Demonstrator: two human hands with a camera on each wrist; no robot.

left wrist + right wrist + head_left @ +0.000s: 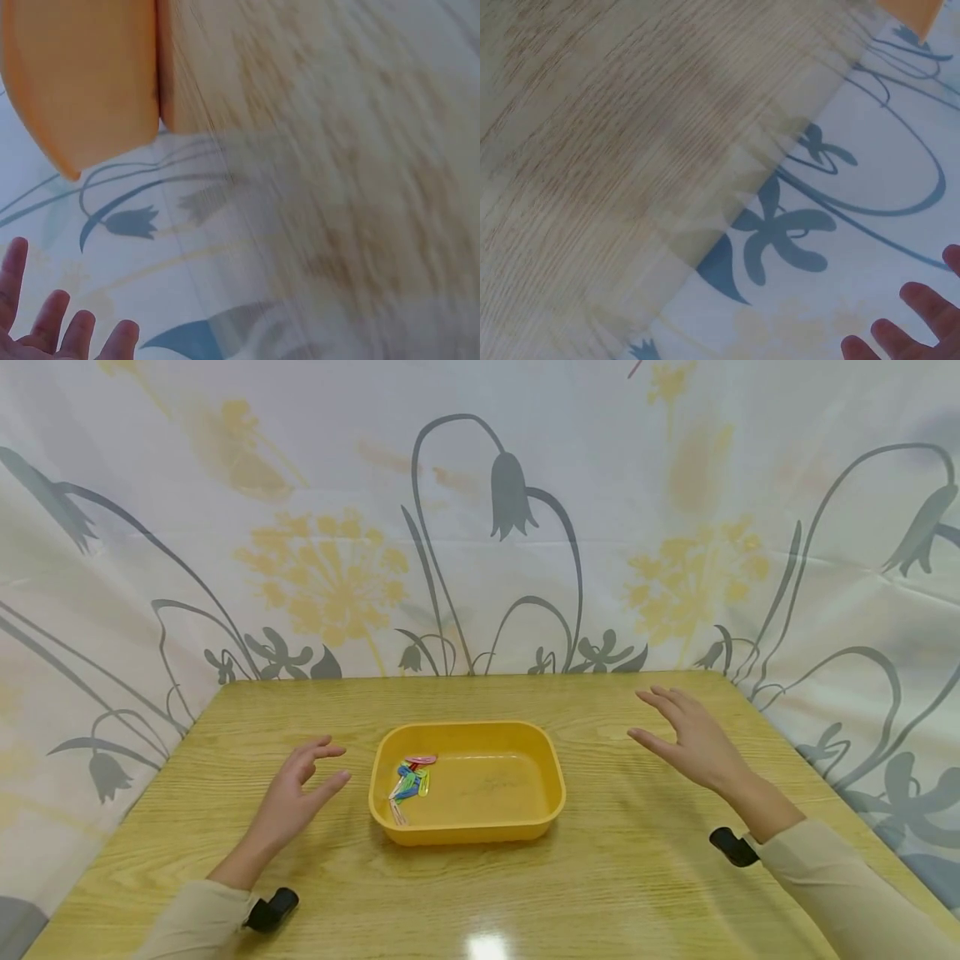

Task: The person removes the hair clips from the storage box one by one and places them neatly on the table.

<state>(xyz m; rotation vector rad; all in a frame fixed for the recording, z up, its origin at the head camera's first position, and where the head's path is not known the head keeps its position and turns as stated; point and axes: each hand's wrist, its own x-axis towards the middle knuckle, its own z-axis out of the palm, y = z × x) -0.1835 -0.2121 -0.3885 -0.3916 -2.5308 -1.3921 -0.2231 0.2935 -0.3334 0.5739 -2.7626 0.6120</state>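
Wooden tabletop (600, 893), tray (487, 789) between hands (291, 800) (699, 745)

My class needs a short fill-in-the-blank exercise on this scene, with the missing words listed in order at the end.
1. In the head view, the small clips lie toward the ____ end of the tray.
2. Of the left hand and the right hand, the ____ one is farther from the tray.
3. At this moment both hands hold ____.
4. In the head view, the flowers printed on the backdrop are grey and ____.

Missing words: left; right; nothing; yellow.
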